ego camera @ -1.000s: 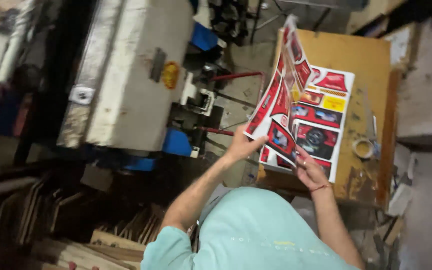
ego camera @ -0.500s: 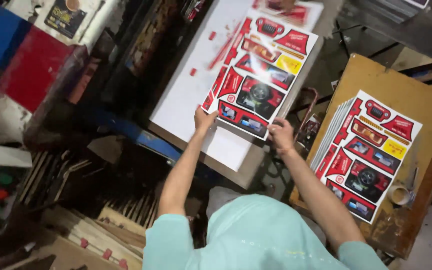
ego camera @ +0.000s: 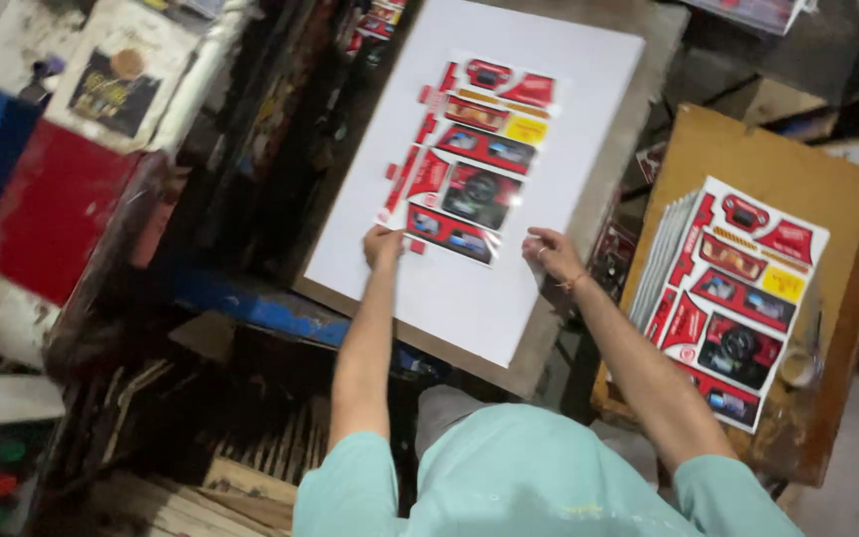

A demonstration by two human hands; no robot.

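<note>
A red printed die-cut sheet (ego camera: 471, 164) lies flat on a white board (ego camera: 589, 119) on the machine bed. My left hand (ego camera: 383, 245) rests at the sheet's near left corner, fingers pinched on its edge. My right hand (ego camera: 552, 254) hovers over the bare white board just right of the sheet's near edge, fingers loosely apart and holding nothing. A stack of the same printed sheets (ego camera: 733, 298) sits on a brown wooden table (ego camera: 748, 149) to my right.
A roll of tape (ego camera: 799, 368) lies at the wooden table's right edge. Blue and red machine parts (ego camera: 47, 209) stand at the left. Wooden slats (ego camera: 201, 487) lie on the floor below the bed's blue frame (ego camera: 251, 308).
The sheet went from held up over the wooden table to lying flat on the white board at the left. My right hand has let go of it.
</note>
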